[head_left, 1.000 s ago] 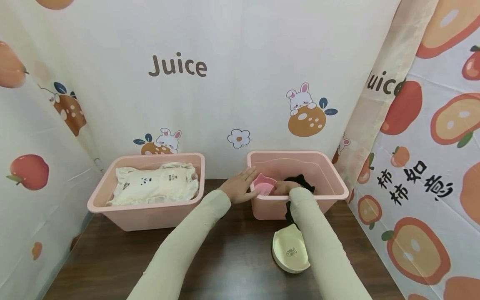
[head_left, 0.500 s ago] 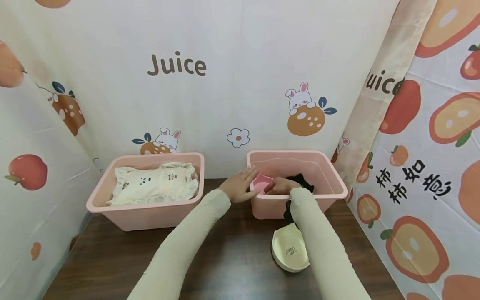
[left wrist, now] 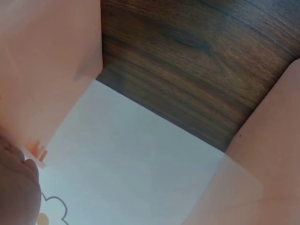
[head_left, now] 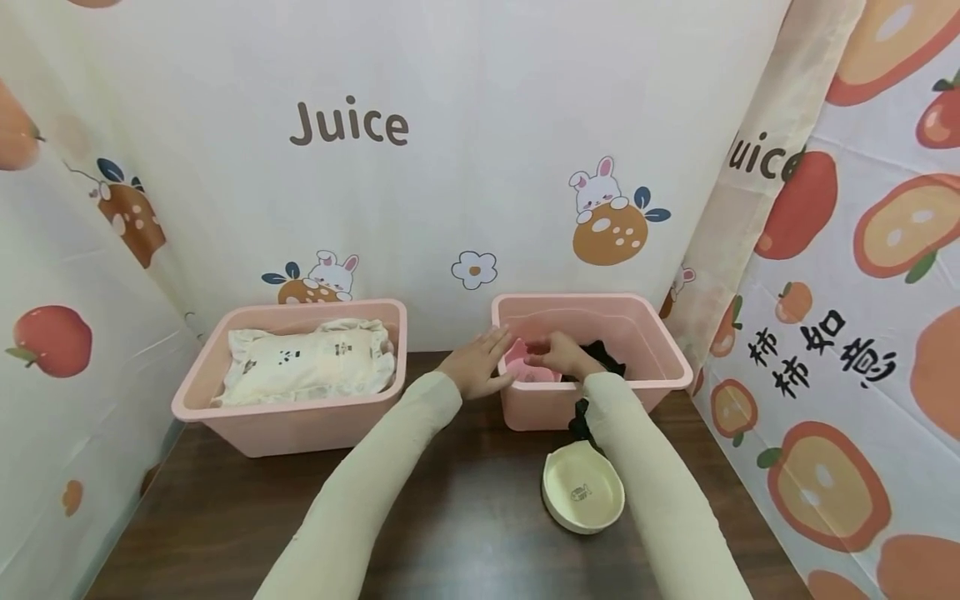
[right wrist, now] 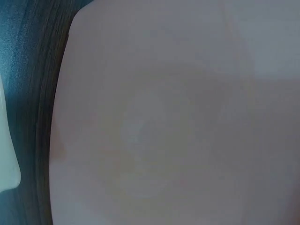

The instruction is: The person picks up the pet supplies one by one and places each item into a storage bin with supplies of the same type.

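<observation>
My left hand [head_left: 474, 367] rests at the left rim of the right pink bin [head_left: 600, 388], its fingers straight. Over the left part of that bin is my right hand [head_left: 564, 355], its fingers loosely bent with the tips close over a pink cat-ear bowl [head_left: 536, 375]. The bowl lies inside at the bin's left end, partly behind the front rim. Beside it in the bin is a black item [head_left: 602, 357], partly hidden by the right hand. A cream cat-ear bowl [head_left: 582, 492] with a fishbone print sits on the table before the bin.
A second pink bin [head_left: 292, 412] stands to the left and holds a cream frilled pillow [head_left: 315, 362]. Something black [head_left: 580, 421] shows between the right bin and the right wrist. A printed curtain [head_left: 450, 167] hangs behind the wooden table [head_left: 465, 517].
My right hand has risen a little over the pink bowl, and its fingers now reach across above it. More of the cream bowl shows. The left hand stays at the rim.
</observation>
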`<state>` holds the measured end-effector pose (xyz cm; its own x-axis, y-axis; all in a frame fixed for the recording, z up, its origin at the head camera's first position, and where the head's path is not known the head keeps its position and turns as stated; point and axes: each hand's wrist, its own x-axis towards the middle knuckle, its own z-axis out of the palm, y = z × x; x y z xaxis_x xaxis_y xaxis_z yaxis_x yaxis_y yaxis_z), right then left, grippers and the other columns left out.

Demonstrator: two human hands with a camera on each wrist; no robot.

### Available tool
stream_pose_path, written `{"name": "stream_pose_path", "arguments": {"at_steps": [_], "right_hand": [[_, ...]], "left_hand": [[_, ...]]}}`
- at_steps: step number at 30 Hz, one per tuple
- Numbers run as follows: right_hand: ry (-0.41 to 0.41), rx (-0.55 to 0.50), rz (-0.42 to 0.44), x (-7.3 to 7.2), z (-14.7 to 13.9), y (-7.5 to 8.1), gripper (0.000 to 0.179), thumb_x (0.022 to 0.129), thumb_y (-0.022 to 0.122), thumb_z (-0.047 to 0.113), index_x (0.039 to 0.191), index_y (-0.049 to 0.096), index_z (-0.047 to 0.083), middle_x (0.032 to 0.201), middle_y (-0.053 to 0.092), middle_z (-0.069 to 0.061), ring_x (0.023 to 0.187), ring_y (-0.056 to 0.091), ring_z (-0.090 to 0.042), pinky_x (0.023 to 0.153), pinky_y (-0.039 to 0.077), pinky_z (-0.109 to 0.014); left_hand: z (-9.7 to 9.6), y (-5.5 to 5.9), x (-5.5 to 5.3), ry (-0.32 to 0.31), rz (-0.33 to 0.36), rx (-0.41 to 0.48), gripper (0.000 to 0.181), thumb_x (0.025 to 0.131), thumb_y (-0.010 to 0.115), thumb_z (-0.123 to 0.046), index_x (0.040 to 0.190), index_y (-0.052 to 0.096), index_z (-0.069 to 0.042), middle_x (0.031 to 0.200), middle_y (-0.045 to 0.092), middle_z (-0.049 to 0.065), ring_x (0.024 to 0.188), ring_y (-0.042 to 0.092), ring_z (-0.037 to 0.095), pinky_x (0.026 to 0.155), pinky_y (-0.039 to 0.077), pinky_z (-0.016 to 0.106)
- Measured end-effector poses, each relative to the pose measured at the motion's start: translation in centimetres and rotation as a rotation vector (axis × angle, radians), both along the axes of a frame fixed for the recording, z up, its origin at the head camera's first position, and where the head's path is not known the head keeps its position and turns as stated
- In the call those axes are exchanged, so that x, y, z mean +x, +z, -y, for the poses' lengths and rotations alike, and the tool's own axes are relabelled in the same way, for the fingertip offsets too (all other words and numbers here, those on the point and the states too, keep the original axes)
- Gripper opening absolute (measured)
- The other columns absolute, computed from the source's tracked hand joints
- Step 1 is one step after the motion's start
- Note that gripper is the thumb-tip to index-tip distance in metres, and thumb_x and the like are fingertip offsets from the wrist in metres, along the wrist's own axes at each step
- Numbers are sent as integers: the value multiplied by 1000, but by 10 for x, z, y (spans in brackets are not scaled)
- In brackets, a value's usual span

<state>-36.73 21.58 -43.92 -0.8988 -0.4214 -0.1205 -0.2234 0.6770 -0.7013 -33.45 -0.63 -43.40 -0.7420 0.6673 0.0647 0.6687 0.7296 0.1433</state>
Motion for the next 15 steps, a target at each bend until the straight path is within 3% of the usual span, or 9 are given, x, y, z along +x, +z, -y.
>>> {"name": "stream_pose_path", "arguments": {"at_steps": [8,15], "right_hand": [[73,21,-152,23,-8,20,48,91,66,22,133,55,-1,132,57,-19,122,54,-35,99,45,-50],[100,54,-303,62,-17,35,53,86,72,21,135,56,9,133,58,-12,120,56,-30,96,48,-49]], "left_hand": [[1,-4,0,-11,8,18,74,98,37,-51,154,13,-9,162,6,6,148,9,25,119,13,35],[1,0,1,6,31,10,74,98,37,-52,155,13,-11,162,7,6,148,8,24,119,13,34]]}}
